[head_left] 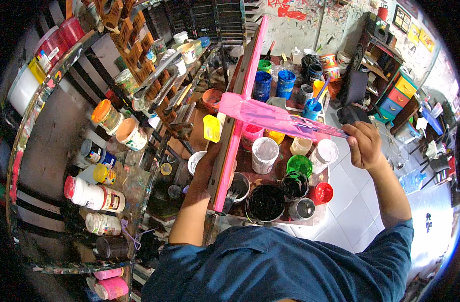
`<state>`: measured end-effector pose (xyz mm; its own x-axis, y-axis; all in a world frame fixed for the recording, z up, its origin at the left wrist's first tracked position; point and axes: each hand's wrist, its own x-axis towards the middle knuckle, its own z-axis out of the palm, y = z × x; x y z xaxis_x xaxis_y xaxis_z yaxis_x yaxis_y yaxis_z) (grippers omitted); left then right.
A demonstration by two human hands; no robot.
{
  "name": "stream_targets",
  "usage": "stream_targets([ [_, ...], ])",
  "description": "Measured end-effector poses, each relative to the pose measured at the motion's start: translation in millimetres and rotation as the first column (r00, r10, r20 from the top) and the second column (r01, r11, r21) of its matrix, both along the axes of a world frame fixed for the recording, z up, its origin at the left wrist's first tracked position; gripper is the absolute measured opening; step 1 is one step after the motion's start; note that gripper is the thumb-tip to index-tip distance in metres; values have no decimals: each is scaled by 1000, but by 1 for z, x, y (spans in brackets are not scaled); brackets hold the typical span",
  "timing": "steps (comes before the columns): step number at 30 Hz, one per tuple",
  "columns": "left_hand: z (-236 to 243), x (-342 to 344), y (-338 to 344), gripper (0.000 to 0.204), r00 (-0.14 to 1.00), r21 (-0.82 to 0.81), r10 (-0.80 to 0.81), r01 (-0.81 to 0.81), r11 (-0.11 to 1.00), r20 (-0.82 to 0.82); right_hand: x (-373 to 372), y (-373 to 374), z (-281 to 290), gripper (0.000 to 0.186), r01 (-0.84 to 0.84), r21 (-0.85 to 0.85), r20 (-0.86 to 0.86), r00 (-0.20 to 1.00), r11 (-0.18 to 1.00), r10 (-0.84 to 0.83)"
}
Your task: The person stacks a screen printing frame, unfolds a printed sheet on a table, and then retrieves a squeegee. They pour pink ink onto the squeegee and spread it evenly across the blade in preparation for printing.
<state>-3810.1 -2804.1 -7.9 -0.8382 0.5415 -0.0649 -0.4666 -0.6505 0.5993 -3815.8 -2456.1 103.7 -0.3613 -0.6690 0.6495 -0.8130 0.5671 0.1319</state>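
My right hand (366, 145) is closed around the narrow end of a long flat spatula (270, 115), smeared with pink and dark purple paint. Its broad pink end lies against the edge of a long, thin pink-edged frame (229, 163), seen nearly edge-on and tilted upright. On the frame's left side my left hand (212, 158) grips it from behind, its fingers mostly in shadow. Beneath the spatula stand a pink paint tub (251, 135) and a white-rimmed tub (264, 155). A yellow flat piece (211, 128) shows beside the left hand.
Open paint tubs crowd the table, among them a large black bucket (265, 203), a green tub (299, 165) and a red one (322, 193). Blue tubs (286, 84) stand farther back. On the left, a rack (134, 173) holds several paint containers. Pale floor tiles (353, 183) lie to the right.
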Motion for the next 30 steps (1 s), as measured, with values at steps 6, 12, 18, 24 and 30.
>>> stream_targets([
  [6, -20, -2, -16, 45, 977, 338, -214, 193, 921, 24, -11, 3, 14, 16, 77, 46, -35, 997, 996, -76],
  [12, -15, -1, -22, 44, 966, 335, -257, 243, 910, -5, -34, 3, 23, 14, 110, 50, -151, 983, 993, -101],
  [18, -35, -2, -32, 41, 965, 368, -263, 246, 897, -2, -55, -2, 33, 11, 108, 73, -90, 991, 991, -102],
  [24, -16, 11, -29, 43, 996, 46, -81, 82, 996, -30, -84, -6, 36, 10, 133, 25, -81, 988, 991, -131],
  [30, -27, 18, -36, 42, 995, 174, -87, 92, 980, -39, -120, -2, 28, 13, 139, -36, -142, 980, 990, -142],
])
